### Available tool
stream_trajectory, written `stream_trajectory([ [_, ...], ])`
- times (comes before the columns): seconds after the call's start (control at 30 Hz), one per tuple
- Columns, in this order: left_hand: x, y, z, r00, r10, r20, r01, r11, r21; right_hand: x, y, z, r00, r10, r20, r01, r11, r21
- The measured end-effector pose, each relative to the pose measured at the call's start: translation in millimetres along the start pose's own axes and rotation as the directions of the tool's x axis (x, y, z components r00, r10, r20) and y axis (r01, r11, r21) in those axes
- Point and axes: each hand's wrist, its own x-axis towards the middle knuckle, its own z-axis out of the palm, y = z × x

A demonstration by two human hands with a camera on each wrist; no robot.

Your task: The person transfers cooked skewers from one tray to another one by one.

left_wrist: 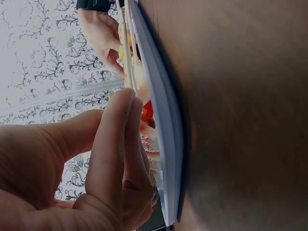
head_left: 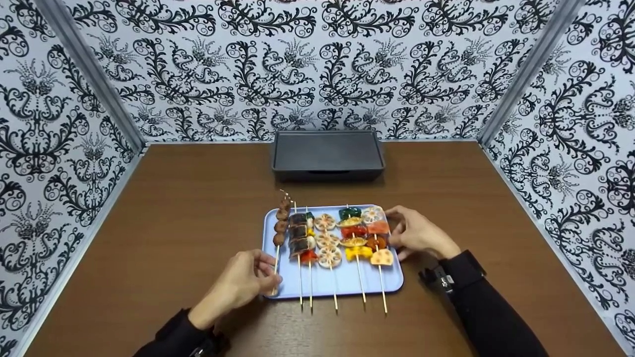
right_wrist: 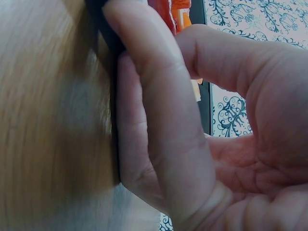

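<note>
A light-blue tray [head_left: 322,287] carries several food skewers. At its left edge my left hand [head_left: 243,277] pinches the bare stick of a meatball skewer [head_left: 281,227]; in the left wrist view the fingertips [left_wrist: 126,98] meet above the tray's rim. My right hand [head_left: 419,232] grips the tray's right edge, its fingers [right_wrist: 168,110] low beside the tabletop in the right wrist view. Between the hands lie a dark-skinned skewer [head_left: 298,232], a lotus-root skewer [head_left: 327,241], a pepper skewer [head_left: 353,231] and a mixed vegetable skewer [head_left: 381,257], sticks pointing toward me.
A dark grey rectangular grill plate [head_left: 328,151] stands behind the tray at the table's back edge. Brown wooden tabletop [head_left: 188,198] extends on both sides. Patterned black-and-white walls [head_left: 307,69] enclose the back and both sides.
</note>
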Motion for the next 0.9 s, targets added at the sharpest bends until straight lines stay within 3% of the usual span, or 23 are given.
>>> stream_trajectory([
  [0.2,-5.1,-0.9,1.9,0.999,-0.018,0.038,0.022,0.996,-0.086,-1,-3,-2,1.000,-0.012,0.007,0.012,1.000,-0.014],
  [0.73,-19.3,-3.0,4.7,0.997,-0.038,0.068,0.046,0.992,-0.118,-1,-3,0,1.000,0.018,-0.007,-0.019,1.000,-0.004],
  [0.9,-20.5,-1.5,5.5,0.997,-0.032,0.069,0.037,0.996,-0.079,-1,-2,0,1.000,0.026,-0.009,-0.026,1.000,-0.005],
])
